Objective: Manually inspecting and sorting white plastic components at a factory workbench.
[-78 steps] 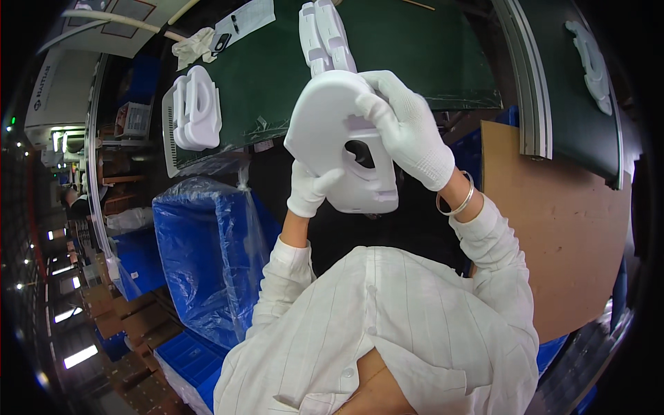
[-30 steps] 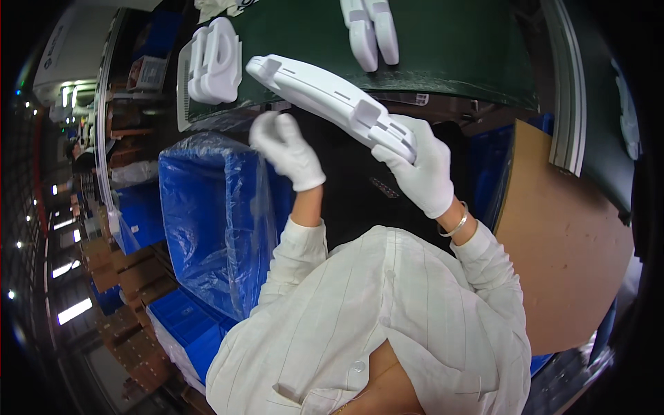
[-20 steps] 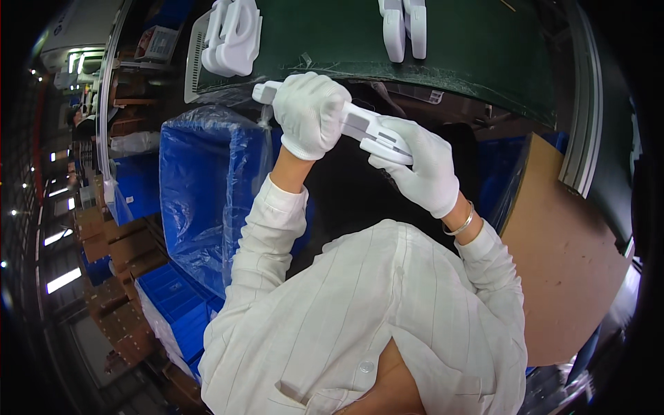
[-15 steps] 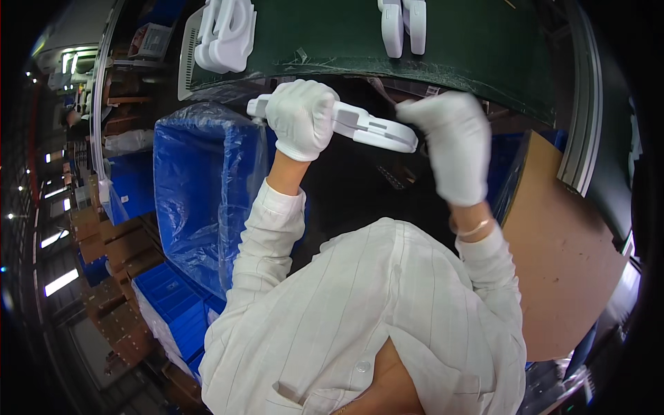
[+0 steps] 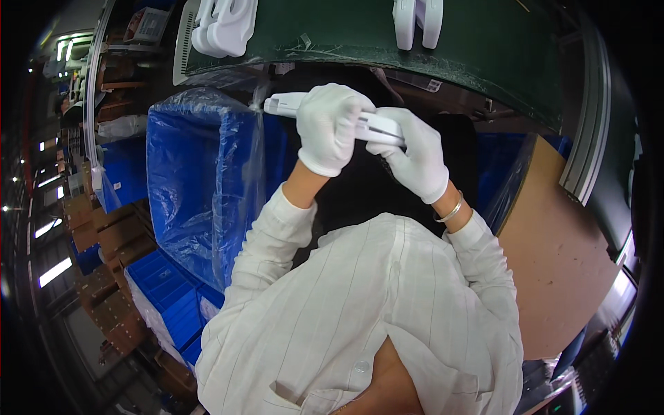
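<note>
Well left of the lined blue bin (image 5: 181, 187), brown cardboard boxes (image 5: 114, 297) stood in heaps; just left of that bin was a blue crate (image 5: 126, 173), and farther beyond it a small white crate (image 5: 146, 25), its contents too small to make out. Nearer the person than the bin sat ridged blue crates (image 5: 160, 282). The bin itself was draped in clear film, its blue inner walls showing through. Beyond it, on the green tabletop (image 5: 332, 34), white moulded parts (image 5: 232, 31) crowded a slotted white basket (image 5: 182, 52); whether inside or beside it could not be told. Right of the bin, the white plastic piece (image 5: 282, 104) was held in the air, the gloved left hand (image 5: 327, 128) clamped around its middle and the right hand (image 5: 415, 155) gripping its right end, close together. Beyond and right of the bin, two white parts (image 5: 417, 24) lay side by side; far right of it stood a brown board (image 5: 553, 256)
</note>
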Demonstrator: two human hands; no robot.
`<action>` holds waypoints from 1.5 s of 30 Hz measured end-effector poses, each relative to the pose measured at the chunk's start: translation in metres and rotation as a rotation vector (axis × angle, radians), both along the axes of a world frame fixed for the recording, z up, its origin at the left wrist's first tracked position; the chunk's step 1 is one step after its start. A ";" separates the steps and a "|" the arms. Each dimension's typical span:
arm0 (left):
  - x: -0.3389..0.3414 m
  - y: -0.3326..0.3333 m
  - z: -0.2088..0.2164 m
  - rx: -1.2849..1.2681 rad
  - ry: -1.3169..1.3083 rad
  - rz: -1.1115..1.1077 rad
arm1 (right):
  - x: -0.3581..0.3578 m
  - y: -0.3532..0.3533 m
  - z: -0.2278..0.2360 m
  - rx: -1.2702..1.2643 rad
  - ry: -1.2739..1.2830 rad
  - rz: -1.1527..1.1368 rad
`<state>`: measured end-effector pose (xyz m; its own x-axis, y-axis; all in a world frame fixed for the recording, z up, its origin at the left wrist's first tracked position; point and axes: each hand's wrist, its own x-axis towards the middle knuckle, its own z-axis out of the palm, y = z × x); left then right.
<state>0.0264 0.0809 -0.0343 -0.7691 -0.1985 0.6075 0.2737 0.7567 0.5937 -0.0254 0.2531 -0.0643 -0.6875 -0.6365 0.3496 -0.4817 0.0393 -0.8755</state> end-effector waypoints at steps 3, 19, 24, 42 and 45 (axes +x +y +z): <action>0.001 0.010 0.002 0.037 -0.055 0.030 | 0.000 -0.003 0.007 -0.008 0.007 -0.024; -0.004 -0.018 -0.023 0.055 0.233 0.215 | 0.011 -0.003 0.001 -0.070 -0.016 -0.090; -0.008 -0.030 -0.034 -0.054 0.087 0.077 | 0.018 -0.001 -0.009 -0.053 -0.099 -0.128; -0.008 -0.061 -0.059 0.057 0.002 0.203 | 0.011 0.014 -0.041 0.187 -0.198 -0.031; -0.011 -0.058 -0.061 0.042 -0.062 0.235 | -0.005 0.034 -0.055 0.575 -0.289 0.131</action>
